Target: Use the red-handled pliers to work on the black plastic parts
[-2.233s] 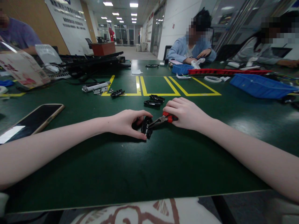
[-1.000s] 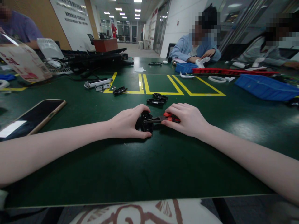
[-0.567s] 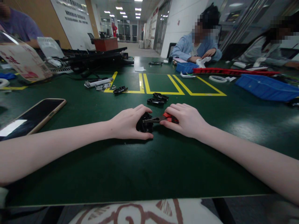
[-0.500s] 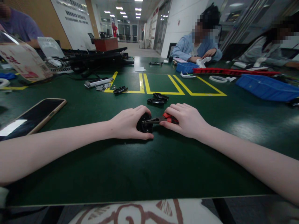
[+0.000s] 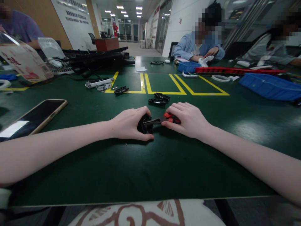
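My left hand (image 5: 128,124) clamps the black part (image 5: 142,124) against the tabletop (image 5: 150,169) at centre. My right hand (image 5: 188,119) holds the red-handled pliers (image 5: 162,119), whose tip touches the part.

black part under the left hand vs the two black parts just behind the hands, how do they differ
The black part is gripped by the left hand, with the nose of the pliers in the right hand against it; the two loose black parts lie untouched. The gripped one looks rounder and is partly hidden; the loose ones are long, flat and fully visible. All are dark plastic on the green table.
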Demonstrator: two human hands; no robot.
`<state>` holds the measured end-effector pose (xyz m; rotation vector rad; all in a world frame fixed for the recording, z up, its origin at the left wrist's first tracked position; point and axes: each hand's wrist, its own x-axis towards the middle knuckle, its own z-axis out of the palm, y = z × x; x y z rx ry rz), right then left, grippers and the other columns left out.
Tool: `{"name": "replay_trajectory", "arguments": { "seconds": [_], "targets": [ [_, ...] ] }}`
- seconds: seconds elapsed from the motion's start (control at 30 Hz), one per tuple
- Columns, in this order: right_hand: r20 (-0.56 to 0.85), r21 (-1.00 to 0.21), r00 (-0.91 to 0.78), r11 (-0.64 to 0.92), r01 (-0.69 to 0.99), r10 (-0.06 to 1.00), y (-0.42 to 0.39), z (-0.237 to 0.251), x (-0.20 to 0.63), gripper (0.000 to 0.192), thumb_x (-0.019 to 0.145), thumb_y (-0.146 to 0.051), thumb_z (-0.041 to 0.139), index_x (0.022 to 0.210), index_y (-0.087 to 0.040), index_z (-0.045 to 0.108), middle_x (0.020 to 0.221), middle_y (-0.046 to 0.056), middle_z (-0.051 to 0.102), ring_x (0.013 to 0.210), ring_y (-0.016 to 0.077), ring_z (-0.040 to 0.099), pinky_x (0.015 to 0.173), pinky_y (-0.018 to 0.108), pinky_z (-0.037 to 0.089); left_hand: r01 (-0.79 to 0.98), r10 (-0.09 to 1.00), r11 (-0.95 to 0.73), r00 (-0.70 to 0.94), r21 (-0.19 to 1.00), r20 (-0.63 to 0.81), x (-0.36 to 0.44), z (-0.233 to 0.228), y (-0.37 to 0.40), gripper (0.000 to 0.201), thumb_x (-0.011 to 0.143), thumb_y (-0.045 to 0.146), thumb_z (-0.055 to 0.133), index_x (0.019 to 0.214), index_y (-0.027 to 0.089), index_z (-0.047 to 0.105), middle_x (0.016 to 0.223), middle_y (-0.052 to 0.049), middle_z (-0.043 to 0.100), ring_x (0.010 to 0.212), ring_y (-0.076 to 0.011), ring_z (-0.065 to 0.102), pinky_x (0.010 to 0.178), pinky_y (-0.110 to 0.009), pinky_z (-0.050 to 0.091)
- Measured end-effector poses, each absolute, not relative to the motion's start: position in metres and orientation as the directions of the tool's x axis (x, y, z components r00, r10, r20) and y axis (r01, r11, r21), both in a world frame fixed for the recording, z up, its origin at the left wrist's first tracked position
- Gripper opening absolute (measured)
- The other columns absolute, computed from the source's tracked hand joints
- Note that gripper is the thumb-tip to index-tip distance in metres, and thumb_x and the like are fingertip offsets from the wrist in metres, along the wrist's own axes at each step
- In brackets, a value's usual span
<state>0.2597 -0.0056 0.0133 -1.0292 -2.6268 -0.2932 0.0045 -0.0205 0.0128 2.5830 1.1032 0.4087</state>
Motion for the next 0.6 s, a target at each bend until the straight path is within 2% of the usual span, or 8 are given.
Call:
{"name": "replay_trajectory", "arguments": {
  "seconds": [0.23,0.43,0.6],
  "targets": [
    [0.33,0.066,-0.698,0.722,0.689,0.636,-0.0054,0.014,0.2598,0.051,0.096,-0.064,0.039,0.087,-0.017,0.059,0.085,0.009,0.065,0.073,0.0222,0.056,0.066,0.034,0.037,0.66,0.735,-0.663,0.664,0.353,0.139,0.0046,0.0121,-0.0196,0.063,0.074,0.064,0.07,0.112,0.018,0.051,0.101,-0.008,0.067,0.085,-0.025,0.065,0.069,-0.032,0.046],
    [0.283,0.027,-0.698,0.722,0.691,0.658,-0.0061,0.0166,0.2578,0.049,0.096,-0.062,0.039,0.088,-0.017,0.058,0.085,0.01,0.064,0.074,0.0228,0.055,0.066,0.034,0.037,0.653,0.732,-0.662,0.668,0.367,0.133,0.0044,0.0123,-0.0189,0.063,0.075,0.064,0.069,0.113,0.018,0.05,0.103,-0.008,0.067,0.086,-0.0243,0.065,0.069,-0.032,0.046],
    [0.276,0.022,-0.701,0.725,0.689,0.657,-0.0084,0.0177,0.2543,0.048,0.096,-0.061,0.039,0.088,-0.018,0.059,0.085,0.011,0.064,0.074,0.0231,0.054,0.067,0.034,0.038,0.648,0.735,-0.652,0.668,0.394,0.117,0.0054,0.0131,-0.0171,0.061,0.073,0.064,0.07,0.109,0.018,0.052,0.097,-0.006,0.067,0.08,-0.022,0.064,0.065,-0.03,0.045]
  ]
}}
